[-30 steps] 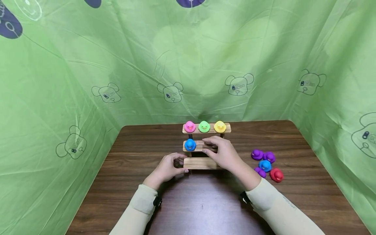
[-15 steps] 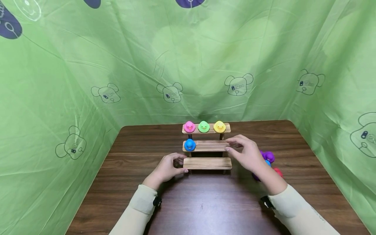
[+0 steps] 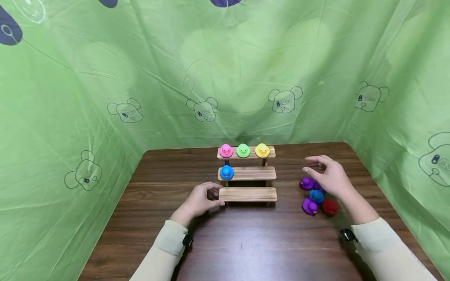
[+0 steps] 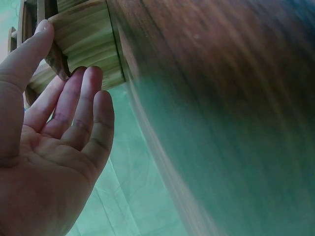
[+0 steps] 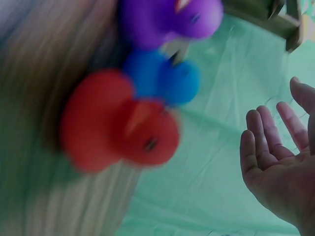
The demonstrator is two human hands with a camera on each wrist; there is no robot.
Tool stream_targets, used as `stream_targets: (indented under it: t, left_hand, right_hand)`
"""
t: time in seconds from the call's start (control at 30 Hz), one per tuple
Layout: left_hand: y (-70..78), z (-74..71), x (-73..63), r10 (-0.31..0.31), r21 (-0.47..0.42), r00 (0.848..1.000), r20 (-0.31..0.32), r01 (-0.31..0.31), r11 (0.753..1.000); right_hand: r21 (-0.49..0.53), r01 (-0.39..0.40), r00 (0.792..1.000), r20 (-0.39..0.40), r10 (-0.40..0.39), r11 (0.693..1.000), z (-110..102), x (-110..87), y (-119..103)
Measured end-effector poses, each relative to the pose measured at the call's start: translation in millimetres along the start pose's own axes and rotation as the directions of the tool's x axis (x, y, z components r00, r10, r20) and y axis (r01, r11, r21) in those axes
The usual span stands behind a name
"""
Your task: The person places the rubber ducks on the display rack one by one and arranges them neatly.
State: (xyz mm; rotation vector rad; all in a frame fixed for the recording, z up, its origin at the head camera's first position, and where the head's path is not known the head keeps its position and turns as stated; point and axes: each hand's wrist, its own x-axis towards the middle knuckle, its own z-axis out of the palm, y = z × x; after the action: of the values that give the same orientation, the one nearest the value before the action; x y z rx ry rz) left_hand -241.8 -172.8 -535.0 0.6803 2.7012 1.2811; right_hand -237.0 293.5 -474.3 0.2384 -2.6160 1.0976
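The wooden rack (image 3: 247, 194) of three levels stands upright on the brown surface (image 3: 242, 242), and the left hand (image 3: 199, 200) pinches the left end of its lowest level between the thumb and the fingers. On the top level sit in one row, from left to right, a pink duck (image 3: 226, 150), a green duck (image 3: 243, 150) and a yellow duck (image 3: 262, 150). On the middle level sits one blue duck (image 3: 226, 172), at the left end.

To the right of the rack, apart from it, five more ducks lie close together on the surface: three purple ducks (image 3: 309, 207), a second blue duck (image 3: 316, 196) and a red duck (image 3: 330, 207). The right hand (image 3: 327, 174) is above the far side of this group; its fingers are loosely spread and hold nothing, and it partly covers one of the purple ducks.

Both arms wear pale sleeves (image 3: 158, 249), with a black strap (image 3: 188, 240) near each wrist. Behind the surface and along its sides hangs a green cloth (image 3: 242, 66), printed with bear faces (image 3: 205, 111) in thin lines
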Motion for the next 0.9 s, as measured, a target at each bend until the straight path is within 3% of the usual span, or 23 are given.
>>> stream_targets:
  t: [0.17,0.33,0.43,0.67,0.9]
  left_hand:
    - [0.0,-0.3,0.2,0.000,0.001,1.000,-0.002,0.000,1.000]
    - [0.9,-1.0,0.4,-0.005,-0.005,1.000,-0.008,0.005,1.000]
    - [1.3,-1.1,0.8,-0.010,-0.002,1.000,-0.005,0.010,1.000]
    - [0.9,-0.8,1.1,-0.010,-0.004,1.000,0.000,0.010,1.000]
    - [0.0,-0.4,1.4,-0.011,-0.003,1.000,-0.002,0.011,1.000]
  right_hand:
    - [-0.011,-0.062,0.998,0.032,0.062,0.998,-9.9,-2.1,25.9]
    - [-0.019,-0.058,0.996,0.059,0.059,0.998,-16.8,-4.6,43.7]
    - [-0.048,-0.055,0.992,0.115,0.060,0.997,-21.2,-8.4,52.3]
    - [-0.077,-0.092,0.948,0.300,0.111,0.993,-29.0,-18.0,74.7]
    - [-0.094,-0.093,0.929,0.350,0.121,0.991,-31.1,-25.7,88.5]
